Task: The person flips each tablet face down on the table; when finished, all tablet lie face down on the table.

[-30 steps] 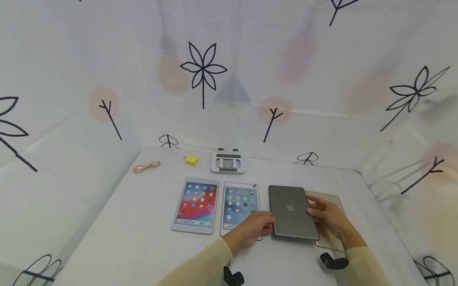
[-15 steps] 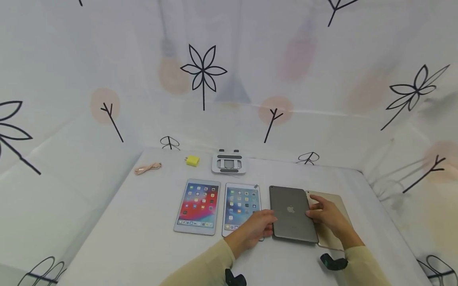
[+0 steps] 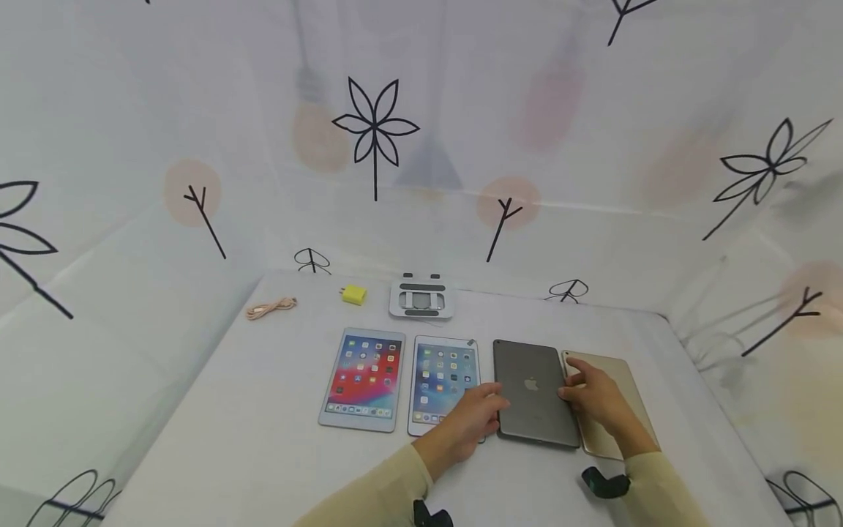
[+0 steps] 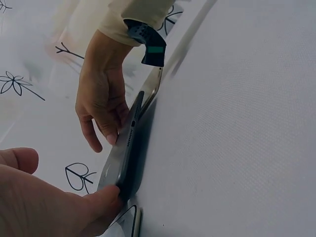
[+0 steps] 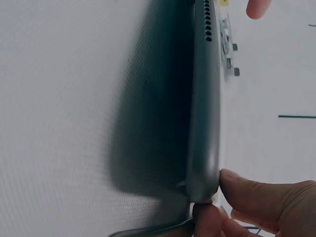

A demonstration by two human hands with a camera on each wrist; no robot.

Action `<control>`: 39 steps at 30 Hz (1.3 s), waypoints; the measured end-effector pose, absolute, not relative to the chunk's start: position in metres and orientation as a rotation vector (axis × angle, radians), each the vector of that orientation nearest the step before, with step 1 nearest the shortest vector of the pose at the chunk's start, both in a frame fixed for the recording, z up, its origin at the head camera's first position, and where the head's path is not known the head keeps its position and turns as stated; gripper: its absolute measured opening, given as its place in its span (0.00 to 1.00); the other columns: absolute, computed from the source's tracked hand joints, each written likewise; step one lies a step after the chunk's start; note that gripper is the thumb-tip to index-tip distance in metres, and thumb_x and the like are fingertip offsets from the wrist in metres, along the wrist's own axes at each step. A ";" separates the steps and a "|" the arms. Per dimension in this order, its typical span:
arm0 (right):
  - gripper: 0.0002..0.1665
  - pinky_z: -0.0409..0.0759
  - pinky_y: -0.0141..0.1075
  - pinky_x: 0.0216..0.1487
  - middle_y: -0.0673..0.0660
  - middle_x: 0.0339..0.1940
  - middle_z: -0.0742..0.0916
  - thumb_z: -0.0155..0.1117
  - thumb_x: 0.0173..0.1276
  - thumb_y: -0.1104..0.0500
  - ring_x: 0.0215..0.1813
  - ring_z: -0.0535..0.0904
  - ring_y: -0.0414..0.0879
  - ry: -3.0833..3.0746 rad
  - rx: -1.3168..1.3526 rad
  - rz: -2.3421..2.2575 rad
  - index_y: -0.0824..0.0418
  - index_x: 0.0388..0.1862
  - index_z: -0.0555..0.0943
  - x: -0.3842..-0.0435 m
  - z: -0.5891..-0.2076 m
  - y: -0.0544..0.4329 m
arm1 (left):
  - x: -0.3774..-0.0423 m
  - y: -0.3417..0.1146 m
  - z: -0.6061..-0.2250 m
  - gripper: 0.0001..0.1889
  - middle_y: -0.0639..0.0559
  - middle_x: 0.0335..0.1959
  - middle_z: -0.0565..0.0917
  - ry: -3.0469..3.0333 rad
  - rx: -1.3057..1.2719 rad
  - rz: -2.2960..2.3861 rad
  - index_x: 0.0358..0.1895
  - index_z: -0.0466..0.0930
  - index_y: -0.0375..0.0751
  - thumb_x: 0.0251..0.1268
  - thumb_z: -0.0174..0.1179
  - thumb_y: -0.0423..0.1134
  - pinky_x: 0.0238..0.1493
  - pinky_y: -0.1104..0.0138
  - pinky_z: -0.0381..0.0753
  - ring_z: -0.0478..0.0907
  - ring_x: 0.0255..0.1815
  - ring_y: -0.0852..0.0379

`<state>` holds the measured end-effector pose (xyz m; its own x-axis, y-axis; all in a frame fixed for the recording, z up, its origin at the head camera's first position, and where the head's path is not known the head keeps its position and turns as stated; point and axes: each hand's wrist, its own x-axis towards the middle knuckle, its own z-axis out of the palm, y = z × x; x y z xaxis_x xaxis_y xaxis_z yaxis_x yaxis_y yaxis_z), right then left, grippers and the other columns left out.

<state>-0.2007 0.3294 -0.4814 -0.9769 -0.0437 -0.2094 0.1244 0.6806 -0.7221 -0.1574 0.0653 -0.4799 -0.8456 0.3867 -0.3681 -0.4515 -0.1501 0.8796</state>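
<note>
In the head view, a dark grey tablet (image 3: 536,410) lies back side up, its apple logo showing. My left hand (image 3: 469,421) pinches its left edge. At the opposite edge my right hand (image 3: 598,399) pinches it, thumb on top and a fingertip below, as the right wrist view shows beside the tablet's rim (image 5: 205,123). Its index finger stretches over a gold tablet (image 3: 609,366), partly hidden under that hand. Shadow beneath the grey tablet (image 4: 123,153) in the left wrist view shows a gap above the table. A white tablet with a lit blue screen (image 3: 444,366) is partly covered by my left hand.
Further left lies a tablet with a red and blue screen (image 3: 362,380). Along the back of the white table (image 3: 250,454) are a coiled cable (image 3: 271,308), a yellow charger plug (image 3: 353,294) and a silver folding stand (image 3: 421,298). A patterned cloth wall rises behind.
The grey tablet has shifted slightly left and its near edge has come lower, between both hands. My right hand has moved left with it, and more of the gold tablet shows.
</note>
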 end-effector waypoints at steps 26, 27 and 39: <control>0.32 0.81 0.59 0.46 0.74 0.49 0.84 0.70 0.63 0.64 0.47 0.83 0.63 2.970 -0.034 -0.725 0.72 0.65 0.75 -0.194 -0.486 0.313 | -0.151 0.059 -0.478 0.29 0.33 0.74 0.66 1.585 0.010 2.045 0.74 0.68 0.38 0.71 0.58 0.36 0.70 0.43 0.70 0.68 0.72 0.33; 0.32 0.81 0.60 0.47 0.74 0.50 0.84 0.70 0.63 0.64 0.48 0.83 0.65 2.974 -0.044 -0.715 0.72 0.65 0.75 -0.194 -0.485 0.312 | -0.151 0.056 -0.477 0.29 0.33 0.71 0.68 1.597 0.008 2.045 0.74 0.68 0.39 0.70 0.58 0.37 0.69 0.44 0.72 0.70 0.70 0.34; 0.37 0.72 0.71 0.58 0.74 0.56 0.82 0.70 0.66 0.59 0.58 0.79 0.70 2.927 -0.097 -0.799 0.72 0.70 0.70 -0.187 -0.479 0.295 | -0.160 -0.040 -0.483 0.32 0.35 0.74 0.67 1.710 -0.078 2.138 0.78 0.61 0.41 0.73 0.57 0.38 0.65 0.53 0.78 0.73 0.67 0.41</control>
